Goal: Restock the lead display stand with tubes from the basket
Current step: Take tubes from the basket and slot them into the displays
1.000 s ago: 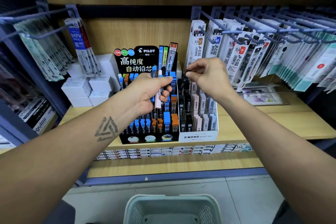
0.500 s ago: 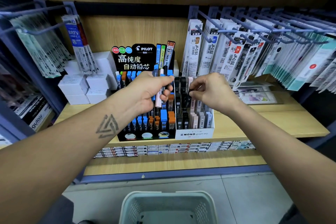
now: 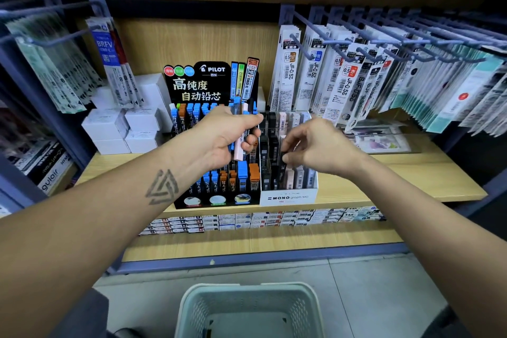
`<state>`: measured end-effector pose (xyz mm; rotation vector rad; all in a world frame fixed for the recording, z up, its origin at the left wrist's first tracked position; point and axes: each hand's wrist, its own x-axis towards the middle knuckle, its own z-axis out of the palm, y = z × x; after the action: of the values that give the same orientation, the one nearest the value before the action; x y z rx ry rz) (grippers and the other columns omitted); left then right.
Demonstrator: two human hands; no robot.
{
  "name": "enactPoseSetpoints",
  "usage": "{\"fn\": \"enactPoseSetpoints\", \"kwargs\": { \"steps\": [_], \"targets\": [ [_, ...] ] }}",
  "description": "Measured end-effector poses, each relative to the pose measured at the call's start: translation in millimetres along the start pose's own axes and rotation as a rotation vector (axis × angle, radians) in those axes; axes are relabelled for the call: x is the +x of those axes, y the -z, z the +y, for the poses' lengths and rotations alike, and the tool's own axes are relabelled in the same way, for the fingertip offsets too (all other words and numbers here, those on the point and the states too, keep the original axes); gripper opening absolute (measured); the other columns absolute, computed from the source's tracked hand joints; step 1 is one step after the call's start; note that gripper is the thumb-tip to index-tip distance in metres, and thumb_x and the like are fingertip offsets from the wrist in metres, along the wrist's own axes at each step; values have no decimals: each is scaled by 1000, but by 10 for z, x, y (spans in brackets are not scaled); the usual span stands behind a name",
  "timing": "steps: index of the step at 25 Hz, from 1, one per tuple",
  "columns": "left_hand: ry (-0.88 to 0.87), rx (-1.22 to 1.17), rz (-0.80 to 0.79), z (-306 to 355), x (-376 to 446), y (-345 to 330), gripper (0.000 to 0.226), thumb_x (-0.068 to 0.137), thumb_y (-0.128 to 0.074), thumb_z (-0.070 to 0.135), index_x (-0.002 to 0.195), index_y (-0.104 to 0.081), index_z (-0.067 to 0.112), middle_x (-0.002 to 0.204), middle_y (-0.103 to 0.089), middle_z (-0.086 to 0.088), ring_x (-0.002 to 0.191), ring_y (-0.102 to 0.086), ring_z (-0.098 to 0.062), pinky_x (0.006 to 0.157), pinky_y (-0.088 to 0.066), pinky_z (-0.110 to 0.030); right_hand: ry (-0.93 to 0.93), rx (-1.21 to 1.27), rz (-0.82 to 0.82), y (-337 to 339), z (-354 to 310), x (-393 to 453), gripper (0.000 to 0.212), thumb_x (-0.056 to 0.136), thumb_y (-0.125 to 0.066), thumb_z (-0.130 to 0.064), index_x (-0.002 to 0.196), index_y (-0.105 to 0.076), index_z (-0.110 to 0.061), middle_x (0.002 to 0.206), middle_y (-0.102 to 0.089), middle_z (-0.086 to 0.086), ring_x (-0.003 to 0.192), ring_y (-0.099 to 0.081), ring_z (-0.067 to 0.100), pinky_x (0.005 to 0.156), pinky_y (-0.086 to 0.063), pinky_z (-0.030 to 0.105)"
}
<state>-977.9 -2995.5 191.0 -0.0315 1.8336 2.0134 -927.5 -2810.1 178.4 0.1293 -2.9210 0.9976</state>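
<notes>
**Right hand drops to the MONO stand with a black tube**

On the left, the left hand (image 3: 227,140) is unchanged from a second ago: raised in front of the black PILOT lead stand (image 3: 216,145), fingers (image 3: 253,140) clenched round a small bundle of spare tubes (image 3: 238,145), a pale pink one and blue-capped ones sticking out above and below the fist.

The change is on the right. A second ago the right hand (image 3: 315,148) was up near the hanging refill packs (image 3: 343,77); it has since come down over the white MONO stand (image 3: 288,196). That suggests one tube is being seated, with the bundle left to place.

The black tube (image 3: 282,166) is pinched between the right thumb and fingertips (image 3: 286,158), its lower end down among the black rows; whether it has reached the slot bottom is hard to tell. The basket (image 3: 247,310) sits on the floor below, well apart from both hands.
</notes>
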Motion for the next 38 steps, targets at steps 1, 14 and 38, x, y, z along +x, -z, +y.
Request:
{"fn": "enactPoseSetpoints", "kwargs": {
  "steps": [1,14,38],
  "targets": [
    [-1,1,-1,-3,-1,-6,17,95,-65,6,108,-55,3,66,-57,-11,44,-45,-12,38,-33,-20,6,-46,-28,-36,5,-19,14,78,-80,-8,79,-74,-21,65,-70,-10,69,-72,11,68,-58,23],
    [65,-9,-45,-44,11,-37,18,95,-66,8,106,-54,3,64,-58,-10,43,-45,-11,36,-33,-19,-96,376,454,455,152,85,9,86,-74,-1,93,-72,-5,79,-72,8,57,-67,3,56,-51,15],
    [32,-19,-28,-48,153,-61,17,95,-66,8,107,-54,3,65,-57,-12,44,-44,-13,37,-32,-19,72,-191,402,23,238,586,13,87,-76,-20,100,-77,-23,88,-68,-7,86,-61,13,87,-53,31]
  ]
}}
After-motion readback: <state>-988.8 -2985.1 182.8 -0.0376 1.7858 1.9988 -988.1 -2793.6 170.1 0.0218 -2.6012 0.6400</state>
